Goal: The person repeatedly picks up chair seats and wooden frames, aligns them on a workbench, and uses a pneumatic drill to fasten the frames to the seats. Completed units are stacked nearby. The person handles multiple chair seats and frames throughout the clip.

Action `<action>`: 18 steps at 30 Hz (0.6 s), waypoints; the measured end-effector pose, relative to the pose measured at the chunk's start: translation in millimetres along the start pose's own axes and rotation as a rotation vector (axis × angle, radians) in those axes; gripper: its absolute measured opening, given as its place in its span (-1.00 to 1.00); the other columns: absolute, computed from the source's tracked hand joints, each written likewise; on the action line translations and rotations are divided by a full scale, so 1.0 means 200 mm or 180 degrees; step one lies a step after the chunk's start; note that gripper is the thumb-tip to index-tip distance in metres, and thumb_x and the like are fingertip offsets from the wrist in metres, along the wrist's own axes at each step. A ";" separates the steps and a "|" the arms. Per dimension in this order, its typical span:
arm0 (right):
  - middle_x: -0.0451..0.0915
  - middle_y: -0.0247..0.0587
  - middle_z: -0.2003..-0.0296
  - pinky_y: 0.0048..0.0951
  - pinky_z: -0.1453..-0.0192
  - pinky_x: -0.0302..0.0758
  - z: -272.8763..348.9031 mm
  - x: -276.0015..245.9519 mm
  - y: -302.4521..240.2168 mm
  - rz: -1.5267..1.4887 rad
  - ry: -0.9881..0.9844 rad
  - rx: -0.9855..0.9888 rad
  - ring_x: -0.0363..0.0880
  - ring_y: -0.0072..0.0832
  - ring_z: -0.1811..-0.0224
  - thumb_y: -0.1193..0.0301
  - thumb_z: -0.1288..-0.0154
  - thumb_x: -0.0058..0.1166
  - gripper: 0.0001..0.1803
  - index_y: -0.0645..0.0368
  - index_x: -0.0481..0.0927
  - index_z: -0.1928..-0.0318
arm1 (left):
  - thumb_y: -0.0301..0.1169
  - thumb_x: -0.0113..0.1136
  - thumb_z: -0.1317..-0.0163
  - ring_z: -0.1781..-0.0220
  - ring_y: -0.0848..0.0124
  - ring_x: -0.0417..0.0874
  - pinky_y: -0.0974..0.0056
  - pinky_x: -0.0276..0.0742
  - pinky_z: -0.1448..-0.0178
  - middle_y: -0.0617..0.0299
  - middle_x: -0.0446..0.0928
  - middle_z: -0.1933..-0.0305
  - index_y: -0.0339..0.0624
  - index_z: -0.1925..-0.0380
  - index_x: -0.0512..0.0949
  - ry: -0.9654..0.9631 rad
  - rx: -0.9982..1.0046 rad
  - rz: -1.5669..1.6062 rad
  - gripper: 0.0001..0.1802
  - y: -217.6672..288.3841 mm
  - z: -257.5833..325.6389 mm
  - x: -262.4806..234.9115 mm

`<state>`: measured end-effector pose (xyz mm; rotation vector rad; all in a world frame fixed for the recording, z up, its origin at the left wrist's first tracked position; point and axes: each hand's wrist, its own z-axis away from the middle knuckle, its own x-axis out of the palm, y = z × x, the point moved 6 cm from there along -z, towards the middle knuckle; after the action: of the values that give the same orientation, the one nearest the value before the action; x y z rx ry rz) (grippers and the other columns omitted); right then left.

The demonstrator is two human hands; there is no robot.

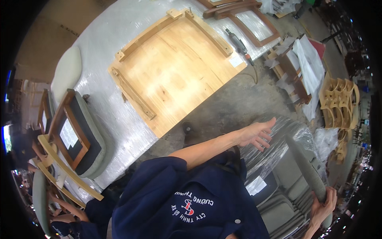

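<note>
My left hand (pixel 257 134) reaches across to the right with its fingers spread and nothing in it. It is over clear plastic wrap (pixel 274 123) around a stack of grey upholstered seats (pixel 280 215). At the lower right, my right hand (pixel 325 204) grips the edge of a grey upholstered seat cushion (pixel 304 165), seen nearly edge-on and tilted above the stack. On the plastic-covered table (pixel 107 44) lies a light wooden panel (pixel 179 71) with wooden rails fixed along its edges.
A power tool (pixel 236 41) with a cord lies beside the panel. Brown wooden frames (pixel 254 24) sit at the far table end. Framed grey cushions (pixel 81 135) stand at left, near a co-worker's arm (pixel 71 207). Curved wooden parts (pixel 338 99) are stacked at right.
</note>
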<state>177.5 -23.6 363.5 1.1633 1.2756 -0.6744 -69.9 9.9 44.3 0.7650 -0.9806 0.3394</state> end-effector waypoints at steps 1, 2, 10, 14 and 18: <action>0.59 0.04 0.19 -0.13 -0.02 0.47 -0.04 -0.08 -0.10 -0.0016 0.0157 -0.0370 0.56 0.03 0.10 0.49 0.18 0.40 -0.51 0.34 0.57 0.13 | 0.54 0.08 -0.11 -0.40 -0.22 0.39 -0.21 0.50 -0.26 -0.44 0.12 -0.48 -0.36 -0.52 -0.01 -0.0041 0.0050 0.0148 0.32 0.04 0.04 0.03; 0.61 0.09 0.14 -0.04 -0.06 0.49 -0.07 -0.15 -0.19 -0.0004 0.0163 -0.0707 0.59 0.07 0.07 0.54 0.10 0.27 -0.57 0.38 0.58 0.11 | 0.58 0.10 -0.04 -0.46 -0.30 0.27 -0.33 0.42 -0.28 -0.42 0.07 -0.51 -0.30 -0.55 -0.08 -0.0026 0.0066 0.0298 0.39 0.08 0.09 0.05; 0.67 0.22 0.10 0.02 0.05 0.63 -0.38 -0.27 -1.11 -0.0725 0.1015 -0.3203 0.70 0.10 0.08 0.22 -0.48 0.03 -0.51 0.57 0.62 0.14 | 0.01 0.30 -0.08 -0.05 0.11 0.63 -0.03 0.58 -0.16 0.01 0.58 -0.03 -0.27 -0.14 0.47 0.0152 0.2790 0.1706 -0.27 0.57 0.92 -0.16; 0.67 0.06 0.12 -0.29 0.21 0.65 -0.46 0.03 -1.66 -0.1090 0.1481 -0.4218 0.70 -0.19 0.19 0.71 0.18 0.29 -0.79 0.34 0.61 0.43 | -0.04 0.21 -0.10 -0.05 0.12 0.66 0.04 0.66 -0.12 -0.04 0.60 -0.05 -0.29 -0.20 0.47 0.1275 0.3524 0.1764 -0.27 0.45 1.39 -0.60; 0.64 -0.10 0.16 -0.28 0.14 0.55 -0.53 0.40 -2.03 -0.2024 0.1239 -0.4482 0.62 -0.25 0.16 0.48 0.24 0.26 -0.71 0.25 0.61 0.36 | 0.11 0.09 -0.33 -0.17 0.09 0.63 -0.01 0.65 -0.16 -0.08 0.53 -0.20 -0.31 -0.29 0.38 0.2365 0.3656 0.1884 -0.23 0.12 1.59 -0.91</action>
<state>-210.1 -41.7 183.5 -0.3179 1.9270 0.1432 -376.3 -187.0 5.8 1.2101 -0.1900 1.6615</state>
